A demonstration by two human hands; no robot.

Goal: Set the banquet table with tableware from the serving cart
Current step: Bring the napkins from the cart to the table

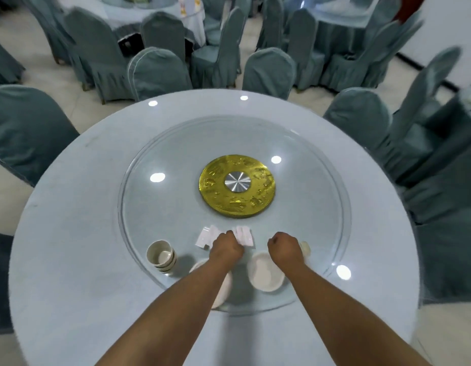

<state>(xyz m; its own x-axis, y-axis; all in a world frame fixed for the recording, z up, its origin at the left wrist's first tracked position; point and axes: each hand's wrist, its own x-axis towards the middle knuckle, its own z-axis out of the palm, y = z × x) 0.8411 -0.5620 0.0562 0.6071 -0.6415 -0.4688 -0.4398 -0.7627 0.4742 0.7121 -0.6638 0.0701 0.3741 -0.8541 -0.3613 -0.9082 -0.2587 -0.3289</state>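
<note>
A round banquet table (70, 233) in smooth pale blue cloth carries a clear glass turntable (308, 207) with a gold disc (237, 191) at its centre, ringed by teal fabric-covered chairs (160, 72). Near the glass's front edge sit stacked cream bowls (160, 256) and two white plates (264, 272). The left hand (226, 247) curls onto white packets (242, 235); the right hand (284, 248) is curled beside a small cream cup (305, 247), its grip unclear.
</note>
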